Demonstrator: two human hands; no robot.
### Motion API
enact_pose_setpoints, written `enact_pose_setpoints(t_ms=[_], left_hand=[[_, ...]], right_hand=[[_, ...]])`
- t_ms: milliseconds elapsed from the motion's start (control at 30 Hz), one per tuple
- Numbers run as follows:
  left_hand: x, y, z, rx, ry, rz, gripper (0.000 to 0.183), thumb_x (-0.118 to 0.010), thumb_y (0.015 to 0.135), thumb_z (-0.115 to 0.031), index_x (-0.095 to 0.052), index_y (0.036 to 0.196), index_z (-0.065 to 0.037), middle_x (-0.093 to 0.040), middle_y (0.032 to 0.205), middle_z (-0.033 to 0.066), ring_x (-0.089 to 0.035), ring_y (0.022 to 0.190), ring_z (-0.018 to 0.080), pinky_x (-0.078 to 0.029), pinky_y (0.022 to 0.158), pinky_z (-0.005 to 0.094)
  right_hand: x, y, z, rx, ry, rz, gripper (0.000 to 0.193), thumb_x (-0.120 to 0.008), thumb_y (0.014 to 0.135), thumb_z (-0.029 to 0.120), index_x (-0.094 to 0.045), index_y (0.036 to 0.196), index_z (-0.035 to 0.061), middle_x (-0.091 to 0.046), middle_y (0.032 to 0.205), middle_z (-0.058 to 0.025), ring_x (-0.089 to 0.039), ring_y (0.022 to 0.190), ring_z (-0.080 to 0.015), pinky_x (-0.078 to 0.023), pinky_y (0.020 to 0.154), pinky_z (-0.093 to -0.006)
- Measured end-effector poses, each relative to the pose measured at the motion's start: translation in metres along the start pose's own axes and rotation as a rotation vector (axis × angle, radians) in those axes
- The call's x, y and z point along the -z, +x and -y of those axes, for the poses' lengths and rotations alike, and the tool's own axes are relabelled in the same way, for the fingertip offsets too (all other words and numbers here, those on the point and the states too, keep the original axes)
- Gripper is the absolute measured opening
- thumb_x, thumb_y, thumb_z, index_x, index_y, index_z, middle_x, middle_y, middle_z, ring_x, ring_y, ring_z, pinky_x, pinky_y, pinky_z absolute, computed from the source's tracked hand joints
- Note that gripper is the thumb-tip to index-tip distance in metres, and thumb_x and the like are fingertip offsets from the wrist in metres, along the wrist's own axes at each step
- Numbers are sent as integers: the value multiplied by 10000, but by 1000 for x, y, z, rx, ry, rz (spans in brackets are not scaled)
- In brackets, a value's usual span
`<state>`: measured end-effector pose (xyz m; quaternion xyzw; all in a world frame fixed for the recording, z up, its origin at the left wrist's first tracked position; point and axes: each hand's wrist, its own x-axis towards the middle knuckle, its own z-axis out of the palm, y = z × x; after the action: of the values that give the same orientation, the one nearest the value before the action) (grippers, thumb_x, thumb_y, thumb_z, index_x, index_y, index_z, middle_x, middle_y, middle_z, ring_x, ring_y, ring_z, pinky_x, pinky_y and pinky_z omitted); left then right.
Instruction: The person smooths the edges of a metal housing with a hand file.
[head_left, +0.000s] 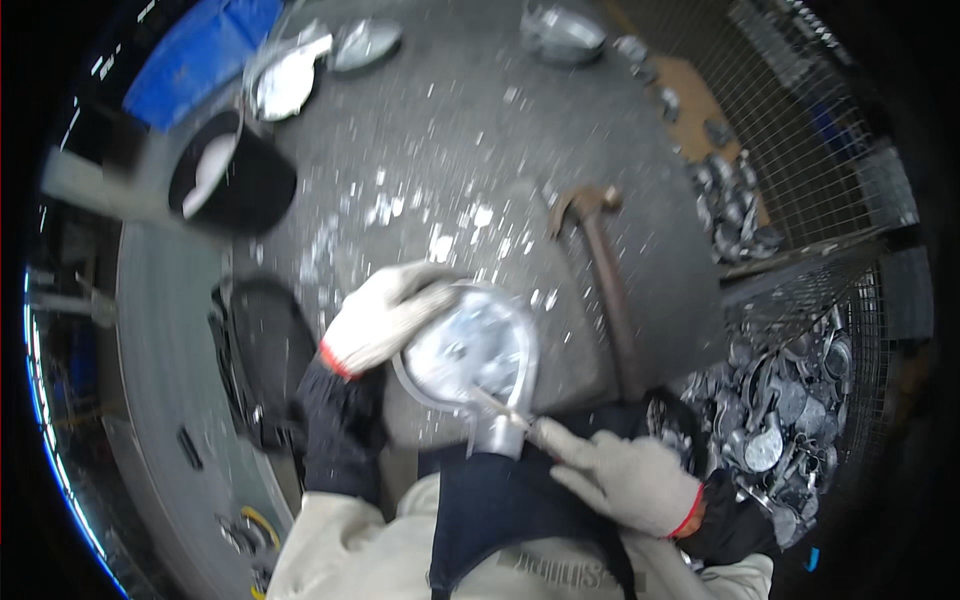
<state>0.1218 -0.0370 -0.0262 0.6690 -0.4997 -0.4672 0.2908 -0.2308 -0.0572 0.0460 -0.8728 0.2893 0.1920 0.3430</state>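
Observation:
A round, shiny metal casting with a raised rim and a short tubular neck rests close in front of my body, the neck toward me. My left hand, in a white knit glove with a red cuff, is closed over the casting's upper left rim. In my right hand, gloved alike, is a slim blade-like tool, its exact kind blurred. The tool's tip reaches the inner edge of the casting near the neck. A claw hammer with a brown handle lies to the right of the casting.
Bright metal chips litter the grey worktop. A black bucket and black bag are at left. More castings lie at the far side. A wire-mesh bin full of metal parts stands at right.

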Motion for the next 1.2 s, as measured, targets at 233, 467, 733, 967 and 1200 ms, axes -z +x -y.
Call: enact_pose_setpoints(t_ms=[233,467,733,967,1200], left_hand=[[79,63,28,-33,-447,-565,514,-670,1059,-274,-633,1436,74,-733,1268,127,-679,1158,187,-541,1012,325],[-35,221,-133,-329,-655,116,676,-663,1098,-388,-481,1595,33,-616,1488,196,-678,1257,232,-578,1026,354],[7,400,-133,-505,1040,-586,418,-695,976,-280,-683,1353,-100,-716,1358,199,-638,1295,416,-496,1086,567],[35,421,-99,-464,1432,-609,266,-614,979,-105,-716,1224,-110,-732,1180,158,-703,1119,354,-432,1177,646],[12,263,-150,-391,642,-562,297,-768,900,-187,-639,1114,-26,-702,959,188,-692,834,395,-548,795,452]], right_hand=[[-44,-11,-24,-65,552,-399,646,-720,1046,315,-516,1623,109,-782,1115,-172,-786,981,-329,-614,864,-388],[-59,-4,-37,-170,574,-330,624,-652,1069,470,-506,1641,269,-792,1131,-160,-783,1030,-374,-625,921,-424],[-63,-18,-47,52,670,-472,541,-562,1136,348,-517,1620,112,-765,1273,-179,-741,1087,-324,-585,914,-422],[-109,-12,-60,578,2078,-301,658,-429,1178,352,-323,1684,-56,-247,1805,-193,-362,1611,-278,-387,1241,-365],[-116,47,-96,1414,1242,-738,934,-557,1077,591,-316,1667,-93,-217,1794,-265,-201,1661,-440,-141,1325,-664]])
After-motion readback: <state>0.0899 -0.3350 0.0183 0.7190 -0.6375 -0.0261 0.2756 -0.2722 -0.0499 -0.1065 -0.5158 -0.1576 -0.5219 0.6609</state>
